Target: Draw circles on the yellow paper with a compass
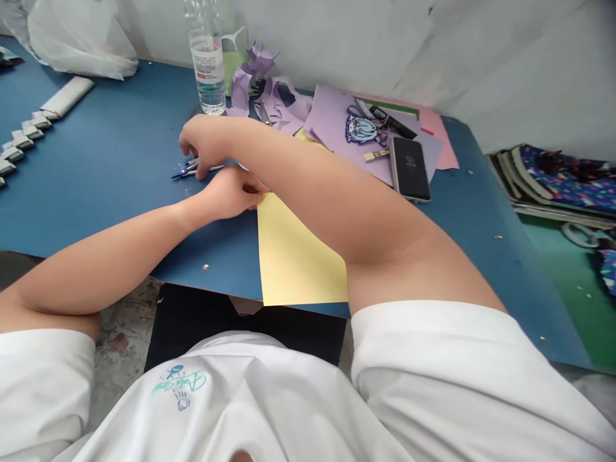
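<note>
Yellow paper pinched at the table's front edge

The left hand (235, 192) clamps the far-left corner of the yellow paper (293, 256) between thumb and fingers; the sheet's near-left corner meets the front edge of the blue table (115, 160). The right arm crosses over the paper. The right hand (206, 144), fingers curved and parted, is at a blue drawing tool (185, 171); contact is unclear. Open tabletop lies leftward; a bottle (209, 70) stands just beyond.

Blue table (120, 141), yellow sheet (298, 263) at near edge, upright bottle (209, 70), purple paper (330, 119), white bag (79, 38)
</note>
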Available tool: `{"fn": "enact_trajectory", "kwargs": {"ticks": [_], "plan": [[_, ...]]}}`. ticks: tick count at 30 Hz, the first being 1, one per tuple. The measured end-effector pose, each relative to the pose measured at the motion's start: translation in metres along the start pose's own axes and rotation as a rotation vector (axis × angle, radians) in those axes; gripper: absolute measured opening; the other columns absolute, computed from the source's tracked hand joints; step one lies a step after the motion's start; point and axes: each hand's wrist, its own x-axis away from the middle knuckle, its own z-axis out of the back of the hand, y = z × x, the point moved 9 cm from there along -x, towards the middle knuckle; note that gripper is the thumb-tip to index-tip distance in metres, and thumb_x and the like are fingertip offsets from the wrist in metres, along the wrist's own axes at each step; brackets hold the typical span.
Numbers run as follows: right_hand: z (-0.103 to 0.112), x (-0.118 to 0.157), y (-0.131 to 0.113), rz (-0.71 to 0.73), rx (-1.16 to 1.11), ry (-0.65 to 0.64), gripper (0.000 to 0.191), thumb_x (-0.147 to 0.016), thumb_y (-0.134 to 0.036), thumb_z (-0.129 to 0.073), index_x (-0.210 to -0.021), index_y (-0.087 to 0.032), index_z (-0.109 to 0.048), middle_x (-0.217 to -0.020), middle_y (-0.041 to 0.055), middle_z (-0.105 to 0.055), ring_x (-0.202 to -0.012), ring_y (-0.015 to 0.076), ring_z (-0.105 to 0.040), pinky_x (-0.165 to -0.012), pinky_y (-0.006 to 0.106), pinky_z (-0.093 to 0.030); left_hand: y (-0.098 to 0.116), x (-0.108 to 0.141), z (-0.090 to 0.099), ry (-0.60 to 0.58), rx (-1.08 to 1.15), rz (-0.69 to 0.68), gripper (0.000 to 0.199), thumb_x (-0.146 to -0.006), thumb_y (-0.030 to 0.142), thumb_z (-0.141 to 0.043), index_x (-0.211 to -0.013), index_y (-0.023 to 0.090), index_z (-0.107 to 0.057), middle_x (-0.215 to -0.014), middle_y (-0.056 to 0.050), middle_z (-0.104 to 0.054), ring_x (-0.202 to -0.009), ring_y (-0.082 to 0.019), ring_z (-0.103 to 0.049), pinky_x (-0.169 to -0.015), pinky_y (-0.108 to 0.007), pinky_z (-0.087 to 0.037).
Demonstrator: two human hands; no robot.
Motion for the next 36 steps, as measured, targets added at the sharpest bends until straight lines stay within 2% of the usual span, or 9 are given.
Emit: {"fn": "enact_trajectory", "kwargs": {"ticks": [4,8,12,14,16,19,26,32,36], "plan": [[-0.010,-0.012,0.005,-0.005,-0.009,-0.067,0.039,-0.095,-0.023,-0.109,-0.126,-0.025,-0.086,-0.105,-0.0117,-0.090,-0.113,0.0110,-0.082,-0.134,0.043,-0.066,0.001,-0.002,0.000,-0.016,0.001,-0.028,0.015,-0.086,0.010,-0.077,-0.082,0.019,-0.088,-0.084,-0.005,-0.087,-0.091,-0.029,-0.085,-0.098,-0.041,-0.073],[-0.009,-0.004,0.012,-0.027,-0.021,-0.025,0.026,-0.113,-0.036,-0.094,-0.133,-0.021,-0.086,-0.137,0.0041,-0.087,-0.128,0.0228,-0.082,-0.127,0.048,-0.070,-0.002,-0.003,-0.001,-0.010,0.020,-0.034,0.016,-0.087,0.009,-0.080,-0.089,0.019,-0.093,-0.086,-0.005,-0.088,-0.091,-0.028,-0.085,-0.096,-0.039,-0.073],[0.013,0.018,0.035,-0.083,-0.180,0.200,0.046,-0.121,-0.053,-0.083,-0.154,-0.022,-0.078,-0.160,0.0148,-0.076,-0.140,0.0320,-0.079,-0.118,0.054,-0.073,-0.010,-0.005,-0.003,-0.016,0.050,-0.006,0.026,-0.092,0.014,-0.082,-0.109,0.019,-0.100,-0.089,-0.005,-0.090,-0.085,-0.025,-0.085,-0.091,-0.035,-0.073],[0.030,0.039,0.054,-0.119,-0.329,0.374,0.034,-0.121,-0.044,-0.083,-0.145,-0.020,-0.080,-0.151,0.0107,-0.080,-0.135,0.0278,-0.079,-0.120,0.050,-0.072,-0.013,-0.007,-0.004,-0.024,0.056,0.004,0.025,-0.091,0.015,-0.083,-0.108,0.020,-0.101,-0.089,-0.005,-0.091,-0.085,-0.024,-0.086,-0.090,-0.034,-0.073],[0.043,0.067,0.075,-0.152,-0.521,0.539,0.005,-0.126,-0.024,-0.071,-0.129,-0.021,-0.073,-0.130,0.0010,-0.083,-0.118,0.0163,-0.075,-0.118,0.035,-0.067,-0.015,-0.010,-0.003,-0.032,0.061,0.010,0.024,-0.090,0.016,-0.084,-0.106,0.021,-0.102,-0.089,-0.005,-0.091,-0.085,-0.025,-0.087,-0.089,-0.033,-0.073],[0.043,0.113,0.103,-0.170,-0.852,0.703,0.018,-0.128,-0.014,-0.052,-0.116,-0.027,-0.055,-0.102,-0.0036,-0.076,-0.094,0.0142,-0.068,-0.087,0.028,-0.063,-0.017,-0.013,0.000,-0.037,0.060,0.031,0.025,-0.089,0.019,-0.087,-0.109,0.022,-0.103,-0.089,-0.003,-0.091,-0.087,-0.025,-0.089,-0.095,-0.035,-0.075],[-0.020,0.197,0.158,-0.231,-1.322,0.824,0.018,-0.116,-0.033,-0.069,-0.109,-0.030,-0.053,-0.094,-0.0020,-0.077,-0.082,0.0194,-0.067,-0.082,0.037,-0.059,-0.020,-0.019,0.021,0.014,0.036,0.103,0.020,-0.094,0.017,-0.093,-0.112,0.020,-0.101,-0.090,-0.004,-0.090,-0.092,-0.027,-0.089,-0.115,-0.050,-0.074],[-0.085,0.217,0.189,-0.333,-1.398,0.733,0.078,-0.081,-0.089,-0.098,-0.102,-0.034,-0.047,-0.080,-0.0087,-0.070,-0.077,0.0176,-0.058,-0.077,0.036,-0.053,-0.018,-0.021,0.029,0.051,0.074,0.088,0.017,-0.098,0.011,-0.090,-0.113,0.012,-0.096,-0.094,-0.007,-0.092,-0.086,-0.023,-0.085,-0.119,-0.061,-0.076],[-0.108,0.231,0.204,-0.390,-1.328,0.710,0.083,-0.079,-0.091,-0.101,-0.109,-0.034,-0.049,-0.084,-0.0087,-0.073,-0.078,0.0166,-0.061,-0.079,0.038,-0.056,-0.019,-0.023,0.037,0.087,0.080,0.064,0.018,-0.095,0.011,-0.091,-0.113,0.011,-0.094,-0.098,-0.008,-0.094,-0.084,-0.023,-0.084,-0.119,-0.062,-0.077]]}}
